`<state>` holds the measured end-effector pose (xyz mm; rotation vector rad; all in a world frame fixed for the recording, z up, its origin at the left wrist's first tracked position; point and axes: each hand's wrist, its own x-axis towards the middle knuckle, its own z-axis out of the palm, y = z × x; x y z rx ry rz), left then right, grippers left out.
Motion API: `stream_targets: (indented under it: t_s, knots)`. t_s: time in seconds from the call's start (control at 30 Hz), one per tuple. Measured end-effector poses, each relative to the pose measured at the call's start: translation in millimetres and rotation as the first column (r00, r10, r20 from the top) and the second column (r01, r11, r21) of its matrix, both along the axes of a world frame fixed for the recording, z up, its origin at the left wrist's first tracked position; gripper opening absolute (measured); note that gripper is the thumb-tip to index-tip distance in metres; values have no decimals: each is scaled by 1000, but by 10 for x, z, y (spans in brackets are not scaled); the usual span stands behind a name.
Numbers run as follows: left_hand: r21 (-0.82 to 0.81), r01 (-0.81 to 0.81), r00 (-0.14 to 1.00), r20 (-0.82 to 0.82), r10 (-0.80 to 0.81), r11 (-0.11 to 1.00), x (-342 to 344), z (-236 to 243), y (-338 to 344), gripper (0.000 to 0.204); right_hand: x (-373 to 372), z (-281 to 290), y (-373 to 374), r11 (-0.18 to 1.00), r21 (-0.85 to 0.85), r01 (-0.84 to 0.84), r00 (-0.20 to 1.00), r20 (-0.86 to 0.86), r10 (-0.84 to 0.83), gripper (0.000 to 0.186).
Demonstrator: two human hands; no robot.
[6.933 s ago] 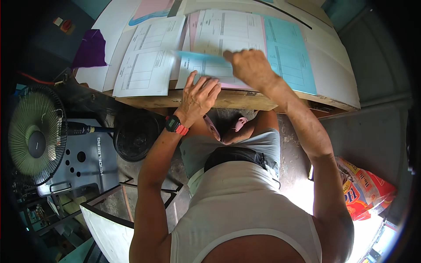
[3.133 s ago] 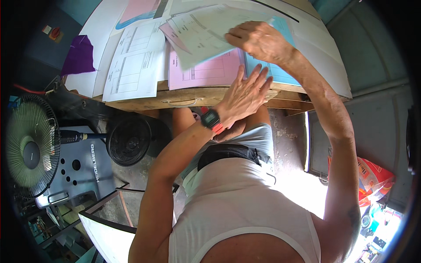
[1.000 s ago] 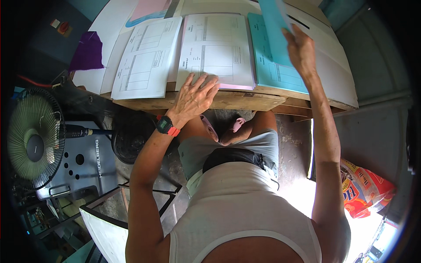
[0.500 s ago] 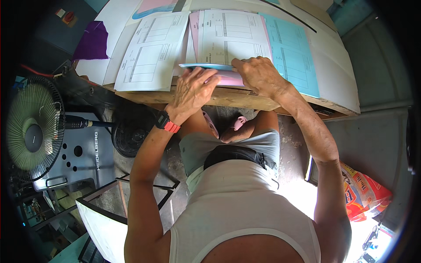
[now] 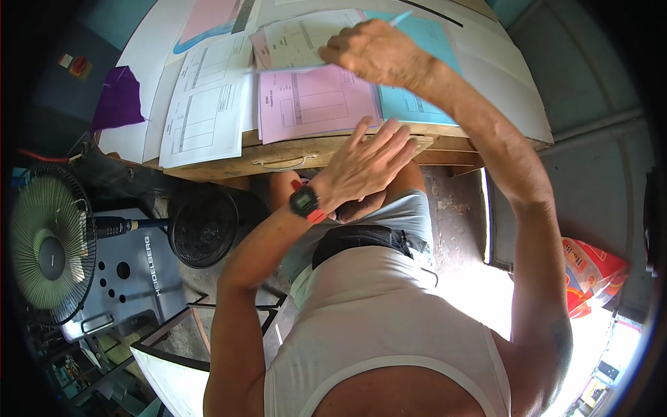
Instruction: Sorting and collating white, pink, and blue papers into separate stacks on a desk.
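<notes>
My right hand (image 5: 379, 55) is closed at the right edge of a white printed form (image 5: 299, 38), whose lower edge stands lifted and slightly blurred. A small pale-blue tip pokes out beyond the knuckles; I cannot tell whether it is a paper corner. Below the lifted form, a pink printed form (image 5: 316, 104) lies at the table's front edge. A light-blue form (image 5: 406, 104) is to its right, partly under my right hand and wrist. My left hand (image 5: 368, 156) is open, fingers spread, holding nothing, just in front of the table edge.
A stack of white forms (image 5: 205, 104) lies on the table's left side beside a purple cloth (image 5: 119, 101). The wooden drawer front (image 5: 278, 156) has a metal handle. Fans (image 5: 52, 257) stand at the left, and a red plastic bag (image 5: 590, 274) is at the right.
My right hand has moved up and away over the forms, and the pink form now shows. My left hand has left the papers, moving right and nearer to me, its fingers now spread.
</notes>
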<state>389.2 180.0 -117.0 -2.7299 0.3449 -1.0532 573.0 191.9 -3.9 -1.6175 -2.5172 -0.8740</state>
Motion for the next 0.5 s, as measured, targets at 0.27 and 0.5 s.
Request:
stream_targets:
  t_s: [0.27,0.5]
  knots:
    - [-38,-218,959,-196,206,975,715,-334,-126,57,1041,-178,-976,970,72,230,971,-84,-224,39]
    - [-112,-116,984,-150,99,987,506,-387,17,29,614,-928,-1625,899,-96,426,810,-401,-427,37]
